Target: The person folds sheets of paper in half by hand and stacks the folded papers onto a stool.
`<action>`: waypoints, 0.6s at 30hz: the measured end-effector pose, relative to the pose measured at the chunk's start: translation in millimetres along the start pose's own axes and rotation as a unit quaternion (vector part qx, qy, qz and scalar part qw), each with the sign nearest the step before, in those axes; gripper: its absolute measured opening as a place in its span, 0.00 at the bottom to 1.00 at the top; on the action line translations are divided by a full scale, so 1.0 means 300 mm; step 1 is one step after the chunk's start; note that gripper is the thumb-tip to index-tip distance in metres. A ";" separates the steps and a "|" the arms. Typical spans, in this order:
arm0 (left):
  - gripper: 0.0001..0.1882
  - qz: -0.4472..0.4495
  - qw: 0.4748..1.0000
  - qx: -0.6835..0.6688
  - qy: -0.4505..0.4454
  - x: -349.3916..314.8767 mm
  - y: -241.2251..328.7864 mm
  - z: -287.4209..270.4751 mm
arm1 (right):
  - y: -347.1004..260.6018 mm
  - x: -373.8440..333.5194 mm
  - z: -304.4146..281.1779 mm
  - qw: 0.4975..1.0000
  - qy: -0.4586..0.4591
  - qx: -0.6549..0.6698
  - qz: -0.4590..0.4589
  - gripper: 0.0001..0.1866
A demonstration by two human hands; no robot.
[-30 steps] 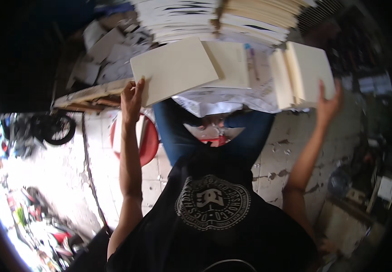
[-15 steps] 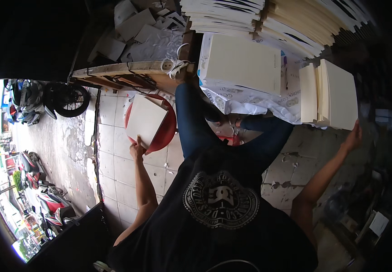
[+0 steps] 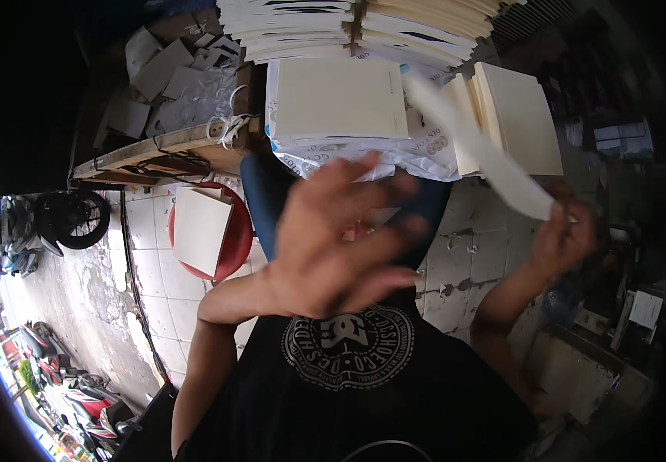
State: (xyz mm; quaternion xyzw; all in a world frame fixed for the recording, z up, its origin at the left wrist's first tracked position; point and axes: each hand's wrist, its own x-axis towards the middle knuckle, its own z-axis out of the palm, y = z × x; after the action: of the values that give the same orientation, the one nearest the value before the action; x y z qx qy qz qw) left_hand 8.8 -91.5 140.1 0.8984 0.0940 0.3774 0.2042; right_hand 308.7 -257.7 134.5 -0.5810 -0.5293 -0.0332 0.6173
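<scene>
A cream paper sheet or thin folded section (image 3: pixel 494 158), blurred and seen nearly edge-on, is pinched by its near end in my right hand (image 3: pixel 568 231). It slants up and left, in front of the cream paper stack (image 3: pixel 529 123) on the right. My left hand (image 3: pixel 340 239) is in mid-air over my lap, fingers spread and holding nothing, smeared by motion. Beyond it, a cream paper pile (image 3: pixel 337 96) lies on a white-wrapped bundle (image 3: pixel 325 154). To the left, another cream pile (image 3: pixel 200 231) rests on a round red stool (image 3: pixel 238 246).
Tall stacks of folded paper (image 3: pixel 417 35) stand at the back. A wooden-edged bin (image 3: pixel 156 150) at the far left holds paper scraps (image 3: pixel 186 92). Parked motorbikes (image 3: pixel 78 219) stand outside on the left. The tiled floor (image 3: pixel 167 308) has small scraps on it.
My left hand has left the pile on the red stool and swung right, over my lap. My right hand has drawn a cream sheet off the right-hand stack. The view has shifted right.
</scene>
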 end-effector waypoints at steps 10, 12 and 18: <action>0.14 -0.129 0.990 -0.060 -0.017 -0.143 -0.165 0.362 | 0.014 -0.363 0.387 0.906 -0.105 0.177 0.371 0.13; 0.14 -0.140 0.989 -0.054 0.012 -0.200 -0.175 0.388 | 0.026 -0.389 0.449 0.906 -0.108 0.191 0.361 0.12; 0.19 -0.179 0.977 -0.045 0.110 -0.258 -0.153 0.437 | 0.070 -0.404 0.531 0.925 -0.138 0.157 0.319 0.11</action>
State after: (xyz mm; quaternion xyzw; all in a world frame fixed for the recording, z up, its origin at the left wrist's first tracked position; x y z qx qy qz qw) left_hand 48.0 -113.9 -12.3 0.8098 0.2586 0.4352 0.2968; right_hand 171.5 -200.8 -1.2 -0.6136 -0.3945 0.3289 0.5997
